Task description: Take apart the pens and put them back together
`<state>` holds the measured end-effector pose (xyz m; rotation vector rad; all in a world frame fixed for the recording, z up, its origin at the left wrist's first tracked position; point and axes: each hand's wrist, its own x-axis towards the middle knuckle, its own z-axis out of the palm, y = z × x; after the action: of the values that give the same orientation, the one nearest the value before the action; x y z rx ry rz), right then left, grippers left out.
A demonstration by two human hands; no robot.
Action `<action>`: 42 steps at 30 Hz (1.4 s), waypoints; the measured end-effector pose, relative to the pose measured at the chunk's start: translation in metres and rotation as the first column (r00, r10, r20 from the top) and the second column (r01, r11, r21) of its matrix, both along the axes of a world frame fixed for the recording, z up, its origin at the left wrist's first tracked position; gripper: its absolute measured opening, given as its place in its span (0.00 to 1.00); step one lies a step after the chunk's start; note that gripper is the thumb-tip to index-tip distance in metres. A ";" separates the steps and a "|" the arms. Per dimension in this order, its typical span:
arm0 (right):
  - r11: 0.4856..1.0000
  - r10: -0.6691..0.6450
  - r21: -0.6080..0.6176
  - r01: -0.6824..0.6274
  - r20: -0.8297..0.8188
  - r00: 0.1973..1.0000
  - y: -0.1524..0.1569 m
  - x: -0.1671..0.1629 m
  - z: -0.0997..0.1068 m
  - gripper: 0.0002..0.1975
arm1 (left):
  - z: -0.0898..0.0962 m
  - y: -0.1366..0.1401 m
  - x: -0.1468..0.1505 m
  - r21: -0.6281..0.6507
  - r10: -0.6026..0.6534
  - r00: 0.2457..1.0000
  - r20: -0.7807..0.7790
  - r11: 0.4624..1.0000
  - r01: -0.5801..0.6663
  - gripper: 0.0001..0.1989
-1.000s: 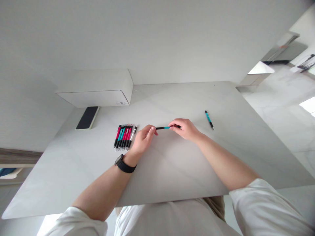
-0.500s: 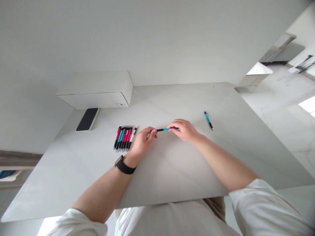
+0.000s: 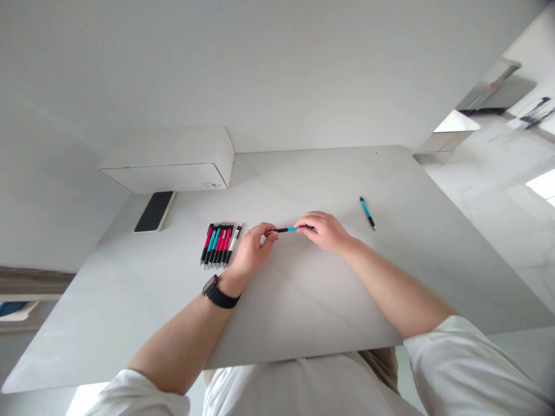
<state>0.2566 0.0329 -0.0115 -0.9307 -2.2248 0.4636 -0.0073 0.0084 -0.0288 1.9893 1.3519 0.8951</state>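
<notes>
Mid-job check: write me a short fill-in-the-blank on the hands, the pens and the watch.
1. The left hand and right hand hold the teal-and-black pen, one hand at each ____.
2. The watch is on the ____ wrist.
3. In the row of pens, the one nearest the left hand is black and ____.
4. The lone pen lies nearer the ____ hand.

Missing words: end; left; white; right.

The single view comes from a camera worn on the person's head, looking forward and steeply down past the white shirt (image 3: 312, 390) at the bottom edge. From above the near side of the marble-patterned table (image 3: 312, 312), it takes in nearly the whole top, with the left hand (image 3: 254, 248) and right hand (image 3: 325, 231) around mid-frame. It faces the pale grey wall (image 3: 303, 75), reaching the floor (image 3: 489, 190) at right.
</notes>
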 end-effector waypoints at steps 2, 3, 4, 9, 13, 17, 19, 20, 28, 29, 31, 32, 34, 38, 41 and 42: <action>1.000 0.001 0.000 -0.001 -0.003 1.000 0.000 0.000 0.000 0.06 | 0.000 -0.001 0.000 0.013 0.016 1.000 0.024 1.000 -0.016 0.12; 1.000 0.002 0.002 -0.001 -0.009 1.000 0.000 0.000 0.000 0.06 | 0.000 -0.001 0.000 0.016 0.017 0.999 0.034 1.000 -0.017 0.12; 1.000 0.003 0.005 -0.003 -0.015 1.000 0.000 0.000 0.000 0.06 | 0.001 -0.001 0.000 0.014 0.012 0.999 0.039 1.000 -0.012 0.13; 1.000 0.019 0.024 -0.019 -0.019 1.000 0.000 -0.001 -0.001 0.06 | 0.006 -0.001 0.000 -0.020 -0.049 0.998 -0.030 0.999 0.049 0.22; 1.000 0.012 0.019 -0.012 -0.010 1.000 0.001 -0.001 -0.002 0.05 | 0.003 0.000 0.001 -0.010 -0.003 1.000 -0.028 1.000 0.003 0.12; 1.000 0.005 0.025 -0.004 -0.018 1.000 0.001 -0.001 0.000 0.06 | 0.001 -0.001 0.000 0.001 0.011 1.000 0.014 1.000 -0.011 0.12; 0.999 0.001 0.032 0.000 -0.026 1.000 0.000 -0.001 0.001 0.06 | 0.003 -0.001 0.000 -0.005 -0.011 1.000 0.016 1.000 0.011 0.14; 0.999 0.000 0.033 0.001 -0.027 1.000 -0.001 -0.001 0.002 0.06 | 0.004 -0.001 0.000 -0.009 -0.027 1.000 0.006 1.000 0.027 0.16; 1.000 -0.007 -0.012 0.007 0.004 1.000 0.000 0.001 0.000 0.06 | 0.001 0.000 0.001 0.039 -0.010 0.999 -0.049 0.999 0.012 0.10; 1.000 -0.007 -0.015 0.007 0.005 1.000 0.000 0.001 0.000 0.06 | 0.001 0.000 0.001 0.047 -0.002 0.999 -0.042 0.999 0.004 0.09; 1.000 -0.010 -0.004 0.010 -0.005 1.000 0.000 0.001 0.000 0.06 | 0.003 -0.001 0.001 0.057 -0.001 1.000 -0.025 0.998 0.002 0.11; 1.000 -0.010 0.006 0.010 -0.012 1.000 0.000 0.000 0.001 0.06 | 0.004 -0.002 0.001 0.055 -0.010 1.000 -0.016 0.998 0.010 0.13; 1.000 -0.005 0.030 0.006 -0.027 1.000 0.000 0.000 0.001 0.06 | 0.008 -0.003 0.001 0.036 -0.049 0.999 -0.013 0.998 0.050 0.17; 0.999 0.004 0.044 -0.003 -0.024 1.000 0.001 0.000 0.000 0.07 | 0.011 -0.002 0.002 0.025 -0.090 0.994 -0.064 0.995 0.092 0.22; 1.000 -0.004 0.008 0.004 -0.007 1.000 0.001 0.002 -0.001 0.06 | 0.008 -0.001 0.001 0.056 -0.076 0.993 -0.085 0.995 0.081 0.16; 1.000 -0.007 -0.006 0.007 -0.005 1.000 0.002 0.002 -0.001 0.06 | 0.007 -0.001 0.001 0.061 -0.074 0.993 -0.087 0.995 0.080 0.15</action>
<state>0.2587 0.0346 -0.0123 -0.9391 -2.2157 0.4699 -0.0061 0.0078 -0.0219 2.1354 1.2973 0.8379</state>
